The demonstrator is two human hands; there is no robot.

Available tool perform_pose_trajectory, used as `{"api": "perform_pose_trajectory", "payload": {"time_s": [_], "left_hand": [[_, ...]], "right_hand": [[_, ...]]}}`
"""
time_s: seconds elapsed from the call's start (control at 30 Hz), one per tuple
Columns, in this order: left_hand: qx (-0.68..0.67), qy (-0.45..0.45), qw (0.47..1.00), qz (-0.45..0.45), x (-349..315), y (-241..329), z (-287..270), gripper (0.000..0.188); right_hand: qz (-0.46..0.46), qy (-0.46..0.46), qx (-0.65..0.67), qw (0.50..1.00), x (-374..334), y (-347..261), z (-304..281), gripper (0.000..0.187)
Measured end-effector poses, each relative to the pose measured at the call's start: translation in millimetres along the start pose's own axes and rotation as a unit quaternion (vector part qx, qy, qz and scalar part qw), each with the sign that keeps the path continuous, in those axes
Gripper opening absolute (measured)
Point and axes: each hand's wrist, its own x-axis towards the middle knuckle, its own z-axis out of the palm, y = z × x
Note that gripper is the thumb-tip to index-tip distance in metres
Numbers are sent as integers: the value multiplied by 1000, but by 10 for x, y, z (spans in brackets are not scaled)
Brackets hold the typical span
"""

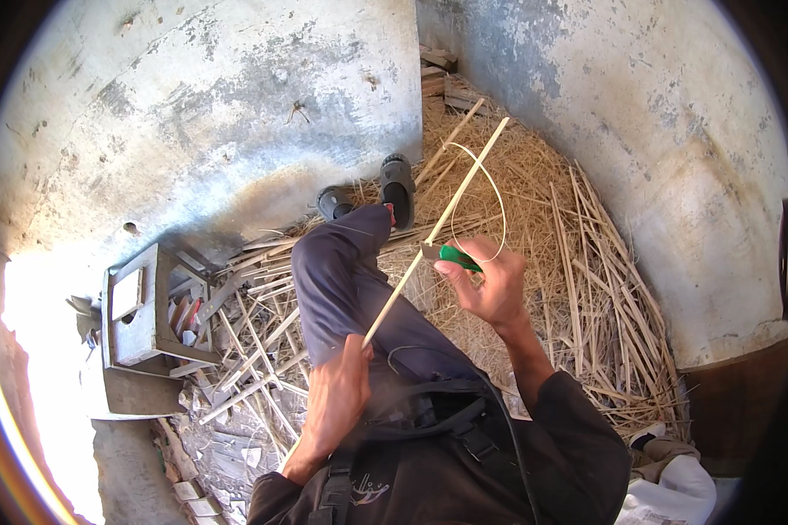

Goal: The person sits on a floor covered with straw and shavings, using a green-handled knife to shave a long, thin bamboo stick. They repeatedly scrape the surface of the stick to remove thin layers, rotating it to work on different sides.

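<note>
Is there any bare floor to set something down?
The barest floor patch, thinly littered, lies between the trousered thigh and right forearm. Crowded: the strip pile along the right wall and loose strips beside the wooden box.

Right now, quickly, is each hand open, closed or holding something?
Left hand: closed, holding the pale wooden strip.
Right hand: closed, holding the green-handled knife, its blade at the strip.

The stick (477, 166) slants from the left hand (337, 394) forward past the knife (458, 255) in the right hand (492, 284). Beyond that hand lies straw (524, 179), piled strips (626, 302) to its right. Over there, well left of the left hand, stands a box (140, 337); shoes (397, 182), ahead.
</note>
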Motion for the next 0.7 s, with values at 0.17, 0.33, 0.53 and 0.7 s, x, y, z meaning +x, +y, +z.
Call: {"api": "perform_pose_trajectory", "payload": {"time_s": [0.17, 0.33, 0.53, 0.7], "left_hand": [[20, -22, 1000, -10, -77, -43, 33, 12], [22, -27, 999, -9, -75, -66, 36, 12], [36, -50, 998, -30, -106, -100, 49, 12], [31, -55, 997, -33, -206, -191, 29, 11]], "right_hand": [[56, 72, -37, 995, 140, 306, -101, 30], [28, 20, -87, 996, 218, 407, -171, 37], [46, 96, -83, 991, 299, 1054, -99, 44], [208, 94, -146, 963, 352, 1372, -337, 45]]}}
